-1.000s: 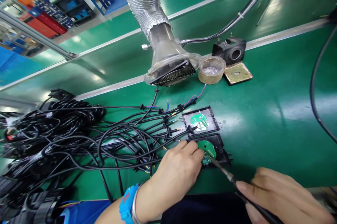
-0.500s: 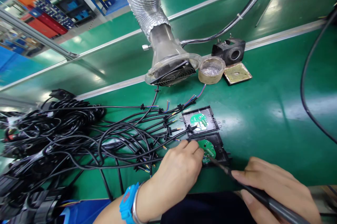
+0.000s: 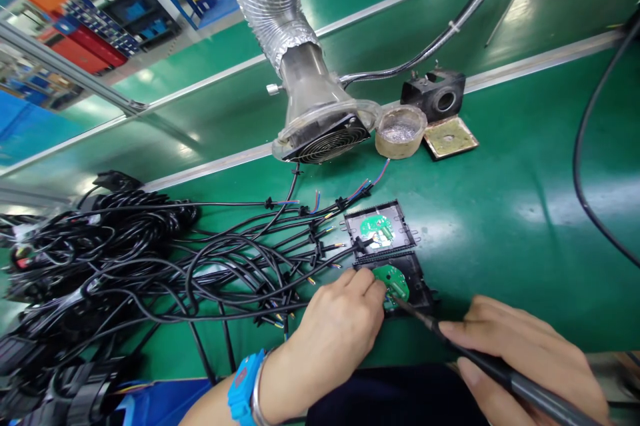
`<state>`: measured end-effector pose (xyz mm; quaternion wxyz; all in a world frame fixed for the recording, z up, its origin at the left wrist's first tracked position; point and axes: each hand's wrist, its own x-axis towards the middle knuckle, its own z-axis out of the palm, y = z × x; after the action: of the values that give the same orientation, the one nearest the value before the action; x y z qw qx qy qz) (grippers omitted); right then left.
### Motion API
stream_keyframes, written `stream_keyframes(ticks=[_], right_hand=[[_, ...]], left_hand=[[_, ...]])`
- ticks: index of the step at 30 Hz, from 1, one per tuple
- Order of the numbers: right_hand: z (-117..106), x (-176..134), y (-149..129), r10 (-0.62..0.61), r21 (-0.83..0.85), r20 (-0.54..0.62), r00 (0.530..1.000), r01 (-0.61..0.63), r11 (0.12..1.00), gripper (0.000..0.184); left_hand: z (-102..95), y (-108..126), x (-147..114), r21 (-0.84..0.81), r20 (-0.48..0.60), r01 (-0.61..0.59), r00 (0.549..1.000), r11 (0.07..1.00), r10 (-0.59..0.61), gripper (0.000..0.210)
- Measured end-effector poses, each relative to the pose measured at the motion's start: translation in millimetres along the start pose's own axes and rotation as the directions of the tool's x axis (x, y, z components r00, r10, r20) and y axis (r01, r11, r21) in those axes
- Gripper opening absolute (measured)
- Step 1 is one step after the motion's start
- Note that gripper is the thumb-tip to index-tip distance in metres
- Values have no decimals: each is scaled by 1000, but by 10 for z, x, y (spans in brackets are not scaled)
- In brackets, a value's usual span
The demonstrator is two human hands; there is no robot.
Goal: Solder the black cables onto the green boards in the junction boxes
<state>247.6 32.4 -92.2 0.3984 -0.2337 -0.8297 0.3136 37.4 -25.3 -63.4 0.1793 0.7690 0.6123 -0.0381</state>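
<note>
My right hand (image 3: pixel 525 353) grips a soldering iron (image 3: pixel 480 363) whose tip touches a round green circuit board (image 3: pixel 393 279) seated in the nearer black plastic housing (image 3: pixel 417 283). My left hand (image 3: pixel 337 329), with a blue watch on its wrist, rests at that board's left edge with the fingers pinched there; what they pinch is hidden. A second black housing (image 3: pixel 400 226) with its own green board (image 3: pixel 377 227) lies just beyond.
A large tangle of black cables (image 3: pixel 150 259) with stripped coloured ends covers the left of the green mat. A fume extractor duct with fan (image 3: pixel 320 136), a solder pot (image 3: pixel 400 131), a sponge tray (image 3: pixel 450 137) and an iron stand (image 3: pixel 434 94) stand at the back.
My right hand has shifted slightly left with the iron; the tip stays on the near board. The left hand has barely moved.
</note>
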Motion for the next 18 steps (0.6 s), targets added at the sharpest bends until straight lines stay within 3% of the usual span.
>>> stream_keyframes(ticks=[18], right_hand=[[-1, -54, -16, 48, -36, 10, 999, -48, 998, 20]], left_hand=[[99, -13, -34, -22, -121, -16, 993, 1000, 13, 16]])
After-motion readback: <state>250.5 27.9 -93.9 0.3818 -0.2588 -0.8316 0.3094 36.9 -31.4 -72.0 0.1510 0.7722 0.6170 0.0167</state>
